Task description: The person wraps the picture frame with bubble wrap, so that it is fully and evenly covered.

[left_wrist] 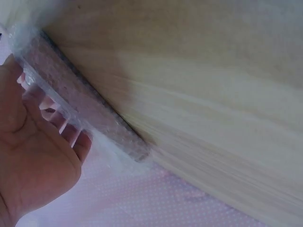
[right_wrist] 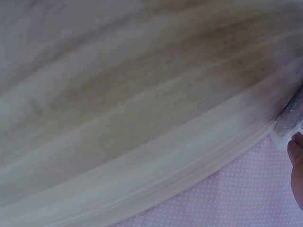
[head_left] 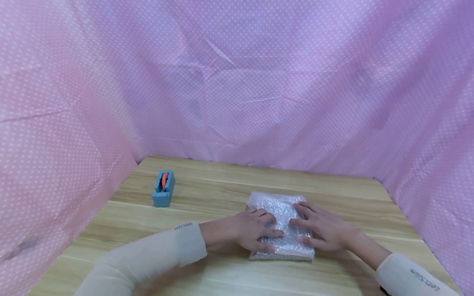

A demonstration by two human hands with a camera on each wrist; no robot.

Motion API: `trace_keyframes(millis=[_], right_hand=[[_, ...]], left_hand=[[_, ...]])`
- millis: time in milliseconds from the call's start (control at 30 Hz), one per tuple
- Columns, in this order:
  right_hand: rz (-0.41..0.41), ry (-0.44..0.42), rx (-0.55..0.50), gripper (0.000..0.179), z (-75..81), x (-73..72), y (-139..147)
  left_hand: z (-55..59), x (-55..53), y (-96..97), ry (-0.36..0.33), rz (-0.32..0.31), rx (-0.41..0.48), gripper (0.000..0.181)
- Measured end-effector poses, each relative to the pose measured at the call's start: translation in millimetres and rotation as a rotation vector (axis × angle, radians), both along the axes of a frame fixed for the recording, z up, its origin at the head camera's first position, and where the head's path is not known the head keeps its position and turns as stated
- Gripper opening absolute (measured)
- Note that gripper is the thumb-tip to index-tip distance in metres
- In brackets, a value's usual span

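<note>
A flat rectangular package in clear bubble wrap [head_left: 283, 207] lies on the wooden table. On its left side rests my left hand [head_left: 252, 230], fingers spread over the wrap. My right hand [head_left: 326, 228] touches the package from the right, its fingertips on the top and right edge. In the left wrist view, the wrapped package [left_wrist: 80, 94] shows edge-on, with the left hand [left_wrist: 38, 156] against its upper face. Only a corner of the wrap [right_wrist: 286, 125] and part of the right hand [right_wrist: 297, 165] appear in the right wrist view. The wrap hides what is inside.
A blue tape dispenser [head_left: 163, 199] with an orange-red roll [head_left: 164, 181] stands at the table's far left. Pink dotted cloth [head_left: 244, 102] hangs around the back and sides of the wooden table [head_left: 207, 185].
</note>
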State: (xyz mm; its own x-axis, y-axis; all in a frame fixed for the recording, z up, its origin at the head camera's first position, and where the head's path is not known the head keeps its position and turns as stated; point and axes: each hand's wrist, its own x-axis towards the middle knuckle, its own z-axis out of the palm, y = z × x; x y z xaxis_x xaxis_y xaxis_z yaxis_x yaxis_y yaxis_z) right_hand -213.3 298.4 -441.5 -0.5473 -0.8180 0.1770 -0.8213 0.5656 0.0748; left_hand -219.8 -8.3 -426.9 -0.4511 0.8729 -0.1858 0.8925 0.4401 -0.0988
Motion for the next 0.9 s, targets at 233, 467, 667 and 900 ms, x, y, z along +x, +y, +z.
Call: trace_keyframes(millis=[233,467,667,900], right_hand=[[-0.001,0.007,0.011,0.05,2.4,-2.5,-1.4],[0.007,0.022,0.016,0.05,2.9,-3.3,-2.1],[0.016,0.017,-0.002,0.05,4.3,-3.0,-1.7],[0.007,0.016,-0.017,0.052,5.9,-2.1,-1.5]], left_hand=[[5.1,0.0,-1.9,-0.013,-0.008,-0.034,0.057],[-8.2,4.3,-6.4,0.025,-0.014,0.0,0.059],[-13.0,3.8,-10.3,-0.001,-0.044,0.092,0.06],[-8.6,2.6,-7.1,-0.002,-0.052,0.127,0.061]])
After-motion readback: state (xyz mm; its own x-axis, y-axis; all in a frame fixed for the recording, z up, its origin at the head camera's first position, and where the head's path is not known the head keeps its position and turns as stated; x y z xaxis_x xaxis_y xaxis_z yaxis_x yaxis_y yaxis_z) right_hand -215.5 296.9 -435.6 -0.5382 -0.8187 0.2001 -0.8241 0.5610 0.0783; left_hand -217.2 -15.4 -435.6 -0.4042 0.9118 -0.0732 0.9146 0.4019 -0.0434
